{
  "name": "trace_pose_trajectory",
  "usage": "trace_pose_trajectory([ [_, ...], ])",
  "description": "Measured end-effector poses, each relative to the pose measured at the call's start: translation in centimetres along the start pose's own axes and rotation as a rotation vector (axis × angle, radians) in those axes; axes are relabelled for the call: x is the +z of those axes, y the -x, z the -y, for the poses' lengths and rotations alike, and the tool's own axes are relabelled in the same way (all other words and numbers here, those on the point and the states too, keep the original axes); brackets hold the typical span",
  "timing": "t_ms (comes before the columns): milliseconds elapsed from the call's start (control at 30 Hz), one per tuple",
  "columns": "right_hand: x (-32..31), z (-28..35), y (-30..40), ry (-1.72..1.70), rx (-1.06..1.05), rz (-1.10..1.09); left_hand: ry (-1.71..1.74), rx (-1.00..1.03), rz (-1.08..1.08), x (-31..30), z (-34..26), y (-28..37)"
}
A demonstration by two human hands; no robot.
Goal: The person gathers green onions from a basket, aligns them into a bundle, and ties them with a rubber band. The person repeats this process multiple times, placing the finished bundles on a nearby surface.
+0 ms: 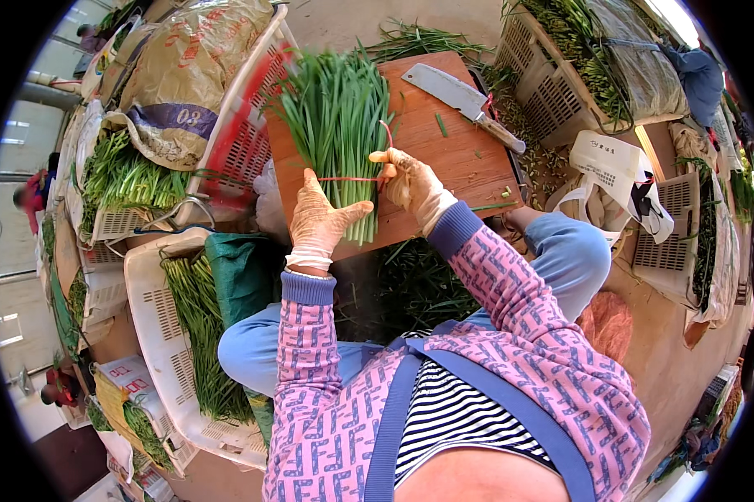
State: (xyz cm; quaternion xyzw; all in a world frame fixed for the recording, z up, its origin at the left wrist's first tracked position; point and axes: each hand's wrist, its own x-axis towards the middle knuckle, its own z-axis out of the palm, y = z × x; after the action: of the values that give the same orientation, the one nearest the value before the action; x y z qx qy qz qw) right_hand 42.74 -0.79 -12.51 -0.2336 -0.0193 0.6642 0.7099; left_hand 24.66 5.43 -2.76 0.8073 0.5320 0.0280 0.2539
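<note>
A bunch of long green leaf stalks, probably garlic chives, lies on a reddish wooden board, cut ends toward me. A thin red tie crosses its lower part, and a loose end rises on the right. My left hand, in a stained thin glove, holds the bunch from the left with the thumb across the stalks. My right hand, gloved alike, pinches the red tie at the bunch's right side. A cleaver with a wooden handle rests on the board's far right.
White plastic crates of greens stand around me: one at left, one far right. A red-stained crate adjoins the board's left side. A white bag lies right of my knee. Loose greens lie beyond the board. People appear at far left.
</note>
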Motion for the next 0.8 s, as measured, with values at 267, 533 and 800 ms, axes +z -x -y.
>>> trace_pose_trajectory([
  [267,0.9,-0.7,4.3,0.163,-0.171,-0.423,-0.315,-0.131,0.072,0.6,-3.1,0.6],
  [533,9.4,-0.5,5.1,1.799,-0.426,-0.264,-0.423,-0.087,0.067,1.6,-4.2,0.0],
  [800,7.3,2.6,5.2,0.949,-0.270,-0.131,-0.283,-0.095,0.249,-0.6,-2.5,-0.9],
])
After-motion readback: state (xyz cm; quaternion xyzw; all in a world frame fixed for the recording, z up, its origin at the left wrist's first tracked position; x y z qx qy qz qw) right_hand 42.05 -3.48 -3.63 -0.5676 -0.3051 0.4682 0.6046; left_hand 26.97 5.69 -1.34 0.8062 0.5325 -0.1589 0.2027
